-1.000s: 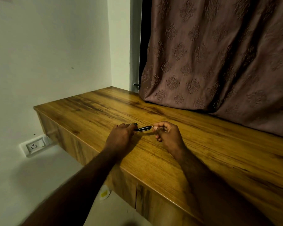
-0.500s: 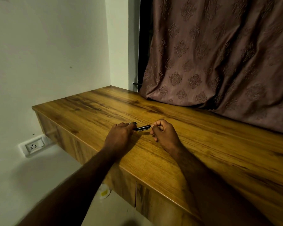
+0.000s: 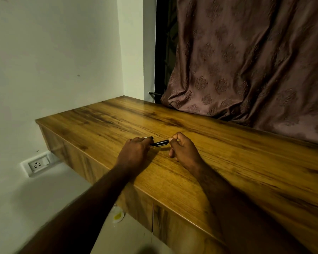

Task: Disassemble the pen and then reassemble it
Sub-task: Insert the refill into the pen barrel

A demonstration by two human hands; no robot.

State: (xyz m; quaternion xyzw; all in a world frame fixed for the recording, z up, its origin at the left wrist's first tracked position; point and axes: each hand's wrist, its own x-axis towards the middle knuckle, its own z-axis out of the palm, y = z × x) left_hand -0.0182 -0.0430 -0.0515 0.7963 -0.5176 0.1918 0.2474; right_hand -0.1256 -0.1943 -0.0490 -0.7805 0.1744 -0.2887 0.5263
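Observation:
A short black pen (image 3: pixel 160 143) with a shiny band lies level just above the wooden desk top (image 3: pixel 228 162), held between both hands. My left hand (image 3: pixel 134 153) grips its left end, fingers curled over it so that end is hidden. My right hand (image 3: pixel 184 153) pinches the pen's right end between thumb and forefinger, its other fingers curled in. Both forearms rest over the desk's front edge.
A brown patterned curtain (image 3: pixel 246 61) hangs over the desk's back right. White walls close the left and far corner. A wall socket (image 3: pixel 37 164) sits low at left. A small white dish with something yellow (image 3: pixel 117 215) lies on the floor under the desk.
Both hands stay on the pen in about the same place. My right hand has shifted slightly left along the pen's end.

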